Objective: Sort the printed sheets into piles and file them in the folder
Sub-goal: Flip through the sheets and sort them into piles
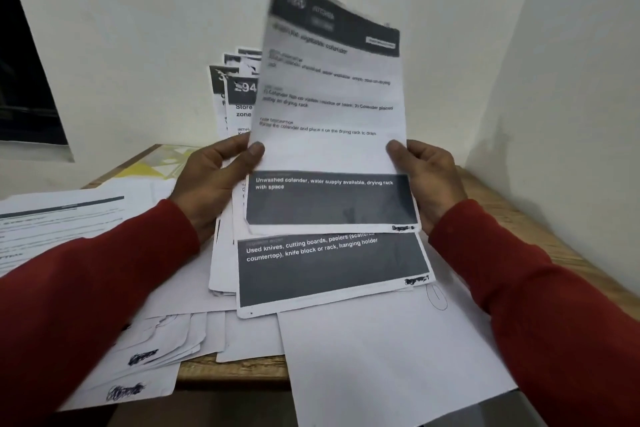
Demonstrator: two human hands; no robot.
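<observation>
- Above the middle of the wooden table (512, 218), both hands hold a printed sheet (332, 97) upright, its dark header tilted toward the far wall.
- Left hand (211, 180): curled round the sheet's left edge, thumb pressed on the front face, other fingers behind the paper and hidden. More sheets show fanned out behind this hand, rising toward the wall; whether the hand also holds that fan (237, 94) cannot be told.
- Right hand (429, 177): grips the right edge, thumb on the front, fingers out of sight behind the sheet.
- Both arms wear red sleeves (79, 315) that reach in from the lower corners.
- Below the held sheet lies another printed sheet (329, 270) with a dark band of white text, resting on a loose stack (225, 253) near the table's middle.
- Toward the front edge, blank white sheets (381, 357) overhang the table; at the front left corner several curled sheets (152, 354) carry black scribbles.
- Along the left edge sits a pile (59, 225) of printed pages, cut off by the frame.
- At the far left corner a yellow-and-white patterned folder (162, 163) lies flat, mostly covered by paper and the left hand.
- Upper text on the held sheet is blurred; only the lines about a colander and a drying rack read clearly.
- Fan sheets show partial large numerals, the rest hidden.
</observation>
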